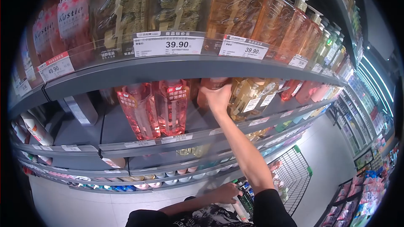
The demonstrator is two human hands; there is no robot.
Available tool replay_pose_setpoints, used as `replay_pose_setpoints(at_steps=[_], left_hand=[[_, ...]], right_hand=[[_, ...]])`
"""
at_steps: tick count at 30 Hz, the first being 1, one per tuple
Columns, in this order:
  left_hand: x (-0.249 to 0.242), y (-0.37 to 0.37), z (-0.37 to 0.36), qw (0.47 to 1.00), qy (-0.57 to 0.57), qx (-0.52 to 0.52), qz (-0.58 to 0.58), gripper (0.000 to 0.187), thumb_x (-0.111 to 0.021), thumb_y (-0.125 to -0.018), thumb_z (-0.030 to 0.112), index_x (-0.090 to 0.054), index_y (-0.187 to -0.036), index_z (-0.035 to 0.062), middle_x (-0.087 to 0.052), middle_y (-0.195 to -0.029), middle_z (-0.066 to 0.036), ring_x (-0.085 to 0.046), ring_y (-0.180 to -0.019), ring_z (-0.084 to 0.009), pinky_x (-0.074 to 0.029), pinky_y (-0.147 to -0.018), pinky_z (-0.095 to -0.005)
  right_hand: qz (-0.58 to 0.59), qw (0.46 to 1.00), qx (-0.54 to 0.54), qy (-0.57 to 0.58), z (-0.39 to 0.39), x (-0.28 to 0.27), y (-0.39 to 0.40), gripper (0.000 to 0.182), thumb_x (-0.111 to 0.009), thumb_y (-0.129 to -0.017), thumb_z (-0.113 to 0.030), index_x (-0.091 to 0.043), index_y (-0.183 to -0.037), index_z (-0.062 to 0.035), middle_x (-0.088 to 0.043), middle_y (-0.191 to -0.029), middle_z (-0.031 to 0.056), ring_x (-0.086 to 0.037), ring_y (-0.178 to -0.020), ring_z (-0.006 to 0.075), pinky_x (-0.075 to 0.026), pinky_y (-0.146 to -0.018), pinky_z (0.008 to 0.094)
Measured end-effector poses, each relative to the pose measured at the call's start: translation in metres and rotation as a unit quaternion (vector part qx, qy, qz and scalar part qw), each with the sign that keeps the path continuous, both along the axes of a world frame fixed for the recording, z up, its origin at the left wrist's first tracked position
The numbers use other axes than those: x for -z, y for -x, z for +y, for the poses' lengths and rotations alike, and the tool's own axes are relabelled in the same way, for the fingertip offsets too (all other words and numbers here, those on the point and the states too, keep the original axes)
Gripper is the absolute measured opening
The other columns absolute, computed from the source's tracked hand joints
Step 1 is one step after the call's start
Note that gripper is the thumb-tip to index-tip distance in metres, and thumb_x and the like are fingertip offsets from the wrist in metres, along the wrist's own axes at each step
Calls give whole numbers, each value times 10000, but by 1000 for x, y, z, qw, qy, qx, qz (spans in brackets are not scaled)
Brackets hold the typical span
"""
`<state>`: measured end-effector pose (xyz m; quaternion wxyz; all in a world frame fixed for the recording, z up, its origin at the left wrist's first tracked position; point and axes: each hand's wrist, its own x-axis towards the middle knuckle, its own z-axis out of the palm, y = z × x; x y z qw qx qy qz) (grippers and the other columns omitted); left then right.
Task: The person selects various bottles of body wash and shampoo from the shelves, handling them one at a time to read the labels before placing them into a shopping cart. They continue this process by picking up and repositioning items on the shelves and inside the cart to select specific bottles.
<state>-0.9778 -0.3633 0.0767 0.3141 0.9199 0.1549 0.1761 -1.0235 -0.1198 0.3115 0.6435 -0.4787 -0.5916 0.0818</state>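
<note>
My right hand (218,97) reaches up to the second shelf and grips an amber-brown bottle (210,85) standing between pink refill pouches (156,107) and golden pump bottles (248,96). My left hand (226,192) is low down, fingers curled around something at the rim of a black wire shopping cart (294,176); what it holds is partly hidden.
Grey store shelves (168,69) carry price tags reading 39.90. Orange pump bottles (269,17) line the top shelf, with pink Kustie packs (63,17) on the left. Lower shelves hold small tubs. A tiled aisle runs right toward another shelf row (370,113).
</note>
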Motion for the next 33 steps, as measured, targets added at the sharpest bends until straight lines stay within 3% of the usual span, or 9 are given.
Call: replay_pose_setpoints(at_steps=[4, 12, 16, 19, 21, 23, 26, 29, 33], left_hand=[[14, -5, -3, 999, -10, -17, -50, 374, -720, -755, 353, -630, -1023, 107, -669, -774, -104, -667, -893, -279, -409, -1041, -423], [7, -4, 0, 999, -31, -11, -33, 391, -712, -766, 352, -644, -1070, 115, -684, -813, -112, -671, -946, -275, -416, -1045, -419], [-4, -4, -1, 998, -7, -53, 14, 380, -710, -765, 375, -686, -1035, 109, -695, -851, -156, -661, -1013, -299, -445, -1010, -428], [-16, 5, -7, 991, 90, -86, -58, 326, -723, -713, 349, -722, -899, 81, -679, -813, -166, -647, -927, -340, -486, -901, -444], [-26, 3, -10, 991, 85, -98, -37, 309, -714, -715, 315, -718, -904, 70, -678, -818, -165, -647, -912, -338, -488, -890, -440], [-33, 0, -11, 994, 25, -107, 3, 293, -705, -716, 281, -714, -908, 59, -678, -824, -163, -647, -898, -337, -489, -879, -435], [-39, -8, -12, 992, -35, -110, 50, 272, -691, -719, 230, -709, -914, 42, -678, -832, -160, -648, -876, -335, -491, -863, -427], [-42, -20, -7, 991, -51, -99, 73, 253, -677, -721, 179, -703, -921, 26, -678, -840, -158, -648, -854, -333, -493, -847, -420], [-34, -38, -5, 993, -6, -69, 94, 265, -609, -766, 117, -688, -1016, 73, -695, -897, -139, -660, -856, -349, -494, -854, -445]], right_hand=[[10, 999, -28, -31, 42, 6, 2, 561, -834, -704, -288, -619, -1122, 20, -682, -1076, 228, -670, -976, 394, -535, -847, 424], [-46, 996, -37, -72, 72, 11, -1, 518, -821, -736, -323, -641, -1070, 29, -687, -995, 222, -671, -908, 376, -527, -812, 442], [3, 988, -142, 55, 49, -8, -11, 522, -805, -719, -261, -609, -1099, 40, -651, -1073, 246, -653, -997, 366, -526, -856, 440], [-179, 982, -37, -50, 70, 19, -16, 437, -748, -747, -208, -610, -1087, 30, -629, -1058, 269, -623, -1031, 419, -518, -880, 447], [-230, 973, -24, 27, 72, 31, -15, 464, -695, -783, -265, -656, -1105, 68, -642, -1124, 272, -630, -1018, 419, -476, -970, 458], [-255, 938, -47, 231, 42, 8, -13, 452, -717, -770, -396, -745, -808, 53, -692, -977, 258, -618, -1083, 390, -438, -1035, 451], [-196, 966, -10, 169, -16, 0, -19, 625, -771, -730, -184, -473, -1195, 107, -567, -1165, 274, -614, -1072, 373, -513, -954, 416], [-73, 967, -244, 32, -90, 5, -77, 447, -688, -789, -134, -516, -1163, 41, -643, -929, 234, -649, -886, 425, -550, -795, 468], [-163, 974, -153, -24, -160, 45, -188, 159, -682, -835, -105, -659, -964, -15, -705, -873, 122, -699, -715, 295, -575, -634, 395]])
